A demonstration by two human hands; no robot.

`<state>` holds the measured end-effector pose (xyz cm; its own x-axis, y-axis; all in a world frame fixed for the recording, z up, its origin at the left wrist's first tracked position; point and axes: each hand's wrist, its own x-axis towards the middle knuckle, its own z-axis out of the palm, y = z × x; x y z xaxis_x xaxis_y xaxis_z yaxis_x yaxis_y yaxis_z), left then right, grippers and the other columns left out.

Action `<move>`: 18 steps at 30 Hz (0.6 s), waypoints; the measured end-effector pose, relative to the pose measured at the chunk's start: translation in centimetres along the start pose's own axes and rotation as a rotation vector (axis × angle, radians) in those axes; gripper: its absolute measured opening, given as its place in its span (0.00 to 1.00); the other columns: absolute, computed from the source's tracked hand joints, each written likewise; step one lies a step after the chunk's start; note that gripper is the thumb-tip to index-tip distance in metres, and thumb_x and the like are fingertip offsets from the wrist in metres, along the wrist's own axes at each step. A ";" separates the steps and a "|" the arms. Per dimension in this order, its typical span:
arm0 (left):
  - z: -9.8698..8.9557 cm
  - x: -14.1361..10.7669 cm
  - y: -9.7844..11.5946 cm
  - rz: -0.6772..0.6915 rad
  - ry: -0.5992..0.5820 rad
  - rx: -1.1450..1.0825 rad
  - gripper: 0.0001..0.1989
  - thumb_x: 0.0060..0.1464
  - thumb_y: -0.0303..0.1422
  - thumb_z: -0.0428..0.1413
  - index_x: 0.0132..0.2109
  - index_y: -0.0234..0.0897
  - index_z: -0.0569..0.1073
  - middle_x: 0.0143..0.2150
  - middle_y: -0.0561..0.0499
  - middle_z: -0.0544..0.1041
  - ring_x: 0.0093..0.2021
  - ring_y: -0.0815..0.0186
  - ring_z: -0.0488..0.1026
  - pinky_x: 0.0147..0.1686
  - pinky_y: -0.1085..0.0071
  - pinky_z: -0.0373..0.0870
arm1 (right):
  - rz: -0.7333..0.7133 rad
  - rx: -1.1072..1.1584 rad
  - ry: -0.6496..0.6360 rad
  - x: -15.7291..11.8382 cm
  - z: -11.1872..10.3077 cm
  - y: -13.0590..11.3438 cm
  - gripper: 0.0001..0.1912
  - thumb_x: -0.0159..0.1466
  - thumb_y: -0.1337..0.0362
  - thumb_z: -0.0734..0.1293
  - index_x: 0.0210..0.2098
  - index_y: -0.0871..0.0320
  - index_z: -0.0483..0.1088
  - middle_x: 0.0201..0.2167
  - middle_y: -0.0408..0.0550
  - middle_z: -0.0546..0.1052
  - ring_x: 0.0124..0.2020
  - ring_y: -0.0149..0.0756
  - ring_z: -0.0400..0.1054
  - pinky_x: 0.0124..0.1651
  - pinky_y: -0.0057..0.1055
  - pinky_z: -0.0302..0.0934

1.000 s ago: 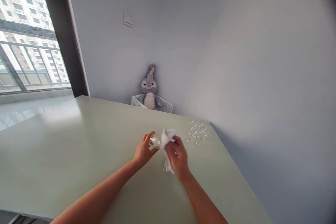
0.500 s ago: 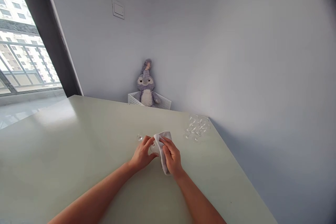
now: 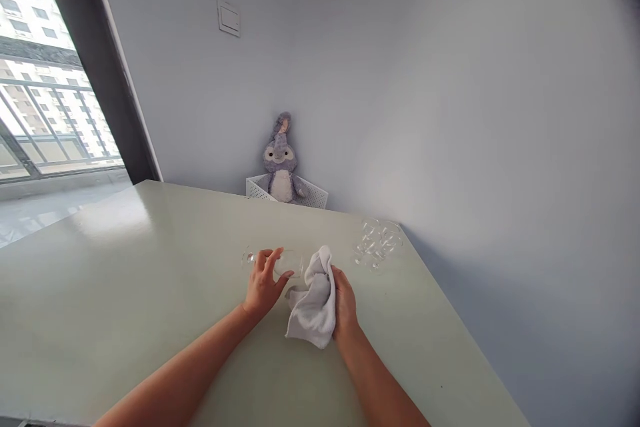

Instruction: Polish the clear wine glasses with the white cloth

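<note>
My left hand [image 3: 265, 283] is closed round a clear stemmed glass [image 3: 290, 263], which lies sideways in the air or low over the table. Its round foot sticks out left of the fingers and its bowl points right. A light grey cloth [image 3: 314, 310] hangs in loose folds from my right hand [image 3: 345, 300], which grips it from the right side. A small gap shows between the cloth's upper part and the rim of the glass.
Several clear glasses [image 3: 374, 245] stand close together near the pale table's [image 3: 200, 240] right back corner. Behind the far edge, a grey plush toy [image 3: 281, 163] sits in a white perforated basket [image 3: 316, 197] by the wall.
My left hand has moved a little left with the glass, so its bowl shows more. The cloth has drawn off the glass and opened out, and my right hand has turned and shifted right.
</note>
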<state>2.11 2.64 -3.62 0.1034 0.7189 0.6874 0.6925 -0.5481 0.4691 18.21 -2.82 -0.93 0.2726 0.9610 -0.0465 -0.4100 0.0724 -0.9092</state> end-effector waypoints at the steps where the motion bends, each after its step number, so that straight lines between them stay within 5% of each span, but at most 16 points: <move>1: 0.1 -0.1 0.0 0.015 -0.011 0.018 0.22 0.50 0.37 0.53 0.52 0.42 0.59 0.41 0.47 0.64 0.40 0.63 0.66 0.38 0.65 0.66 | 0.026 0.064 0.019 -0.2 0.3 -0.1 0.14 0.55 0.53 0.63 0.23 0.57 0.64 0.18 0.37 0.61 0.20 0.28 0.56 0.24 0.26 0.55; 6: 0.3 -0.3 0.1 0.001 -0.079 0.024 0.22 0.50 0.35 0.53 0.53 0.45 0.60 0.44 0.47 0.64 0.42 0.62 0.66 0.41 0.63 0.65 | 0.122 0.214 -0.153 -1.1 1.5 -0.8 0.12 0.55 0.56 0.64 0.33 0.58 0.71 0.28 0.44 0.71 0.29 0.32 0.63 0.33 0.29 0.59; 11: 0.4 -0.2 -0.8 -0.059 -0.056 0.049 0.23 0.50 0.36 0.53 0.54 0.44 0.59 0.43 0.47 0.64 0.41 0.62 0.66 0.40 0.62 0.65 | 0.161 0.015 -0.378 -2.0 1.7 -1.6 0.21 0.55 0.54 0.64 0.46 0.56 0.68 0.33 0.47 0.73 0.31 0.34 0.64 0.32 0.29 0.59; 18: 0.1 -0.7 0.1 0.152 -0.159 0.010 0.24 0.48 0.26 0.50 0.54 0.43 0.60 0.45 0.46 0.63 0.42 0.63 0.65 0.41 0.65 0.65 | 0.172 0.039 -0.488 -2.4 1.9 -0.6 0.23 0.56 0.51 0.64 0.47 0.57 0.65 0.34 0.48 0.73 0.33 0.36 0.66 0.34 0.30 0.59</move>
<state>2.16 2.11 -4.06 0.3182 0.6868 0.6535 0.6670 -0.6520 0.3605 16.13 -4.61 0.55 -0.2359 0.9717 0.0127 -0.4476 -0.0971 -0.8890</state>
